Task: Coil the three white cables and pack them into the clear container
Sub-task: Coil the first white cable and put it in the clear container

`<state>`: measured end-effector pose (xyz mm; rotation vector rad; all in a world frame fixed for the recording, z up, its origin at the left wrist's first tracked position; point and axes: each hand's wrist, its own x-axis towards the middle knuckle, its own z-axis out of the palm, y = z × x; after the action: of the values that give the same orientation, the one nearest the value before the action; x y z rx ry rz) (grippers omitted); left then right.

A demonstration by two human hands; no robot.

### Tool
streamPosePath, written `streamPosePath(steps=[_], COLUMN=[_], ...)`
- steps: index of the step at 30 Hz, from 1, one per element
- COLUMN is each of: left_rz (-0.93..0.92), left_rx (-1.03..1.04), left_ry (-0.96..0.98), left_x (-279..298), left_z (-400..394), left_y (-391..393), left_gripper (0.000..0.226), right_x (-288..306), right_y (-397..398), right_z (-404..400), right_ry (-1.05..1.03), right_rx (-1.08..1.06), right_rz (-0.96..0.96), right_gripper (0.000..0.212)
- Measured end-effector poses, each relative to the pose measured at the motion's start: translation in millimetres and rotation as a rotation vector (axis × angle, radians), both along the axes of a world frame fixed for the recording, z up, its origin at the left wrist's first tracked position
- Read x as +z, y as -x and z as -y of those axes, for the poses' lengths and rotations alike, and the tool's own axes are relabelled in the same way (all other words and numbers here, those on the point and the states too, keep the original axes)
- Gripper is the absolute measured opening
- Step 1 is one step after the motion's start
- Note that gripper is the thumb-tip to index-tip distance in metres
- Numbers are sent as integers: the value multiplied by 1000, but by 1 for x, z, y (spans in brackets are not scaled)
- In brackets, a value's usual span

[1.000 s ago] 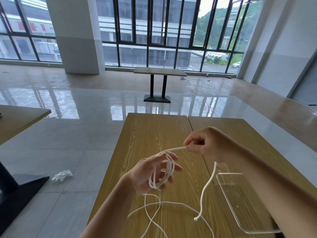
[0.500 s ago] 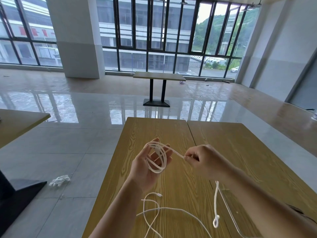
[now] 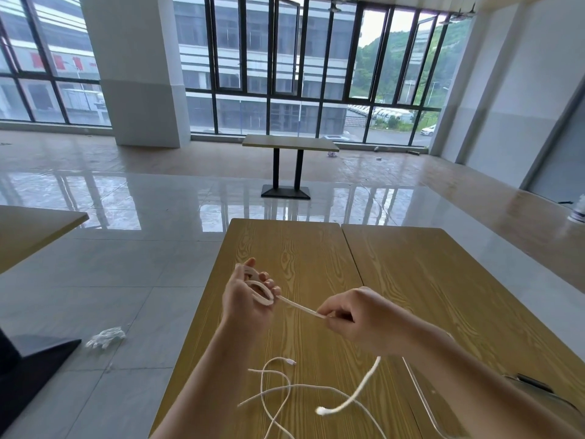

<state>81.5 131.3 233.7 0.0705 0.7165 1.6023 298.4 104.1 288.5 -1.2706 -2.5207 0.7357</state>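
Observation:
Above the wooden table (image 3: 316, 248) my left hand (image 3: 243, 299) holds several loops of a thick white cable (image 3: 297, 307) wound round its fingers. A straight stretch of that cable runs to my right hand (image 3: 357, 315), which pinches it. The cable's free tail (image 3: 354, 397) hangs below my right hand and its end lies on the table. Two thinner white cables (image 3: 275, 388) lie loose and crossed on the table near me. The clear container (image 3: 424, 403) sits at the lower right, mostly hidden behind my right forearm.
The table is two wooden tops joined by a seam (image 3: 351, 258). A second table (image 3: 289, 144) stands further back by the windows, another table's corner (image 3: 41, 223) is at the left. A crumpled white glove (image 3: 106, 337) lies on the tiled floor.
My right hand has dropped lower and drawn the cable out to the right of my left hand. The left hand has turned and tightened the loops. The view has tilted up.

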Motion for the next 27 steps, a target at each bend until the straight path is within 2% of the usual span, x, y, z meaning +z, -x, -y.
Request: streamPosePath(steps=[3,6,14,27], left_rz=[-75,-163,-486,-635], left_rx=[48,-11,-383,-881], left_ry=[60,64,-77,-258], left_x=[-6,-5,18,24], left_z=[-5,-3,20,45], left_y=[16,14,-15,-25], left_gripper=[33,35,36,63], right_x=[9,20,33,31], right_y=[-6,-2,14,15], right_z=[2,1,-4,-11], right_ry=[7,-56,-228,-317], right_rx=[29,59,44,-121], right_rz=[16,-4,-126,-205], right_gripper=[22,19,13,9])
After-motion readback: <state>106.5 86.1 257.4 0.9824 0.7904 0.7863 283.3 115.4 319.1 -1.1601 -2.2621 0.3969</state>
